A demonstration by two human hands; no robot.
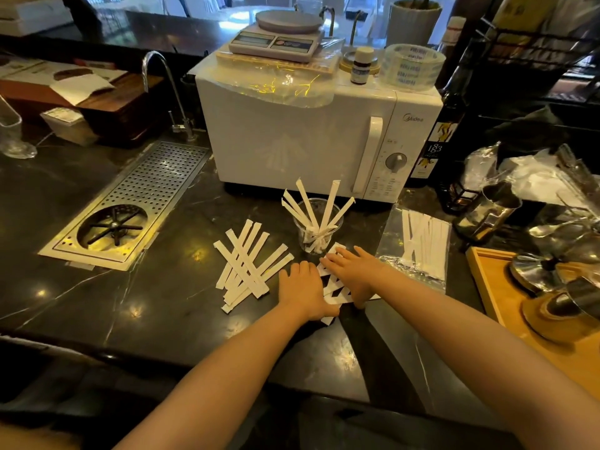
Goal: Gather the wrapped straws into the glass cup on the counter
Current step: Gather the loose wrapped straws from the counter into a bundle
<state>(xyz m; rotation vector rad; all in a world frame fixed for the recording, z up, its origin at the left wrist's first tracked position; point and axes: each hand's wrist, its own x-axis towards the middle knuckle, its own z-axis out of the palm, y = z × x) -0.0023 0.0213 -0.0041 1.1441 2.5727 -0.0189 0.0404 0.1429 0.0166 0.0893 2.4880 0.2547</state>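
Observation:
A clear glass cup (pixel 316 237) stands on the dark counter in front of the microwave, with several white wrapped straws (pixel 328 206) standing fanned out in it. A loose pile of wrapped straws (pixel 248 259) lies crossed to the cup's left. Just below the cup lies another small pile of straws (pixel 334 284), with both hands flat on it. My left hand (pixel 303 292) covers its left side, fingers spread. My right hand (pixel 354 271) rests on its right side, palm down. Neither hand has a straw lifted.
A white microwave (pixel 292 134) stands behind the cup. A plastic bag of more straws (pixel 422 241) lies to the right. A wooden tray (pixel 500 293) with metal jugs sits at far right. A perforated metal rinser tray (pixel 130 203) and tap are to the left.

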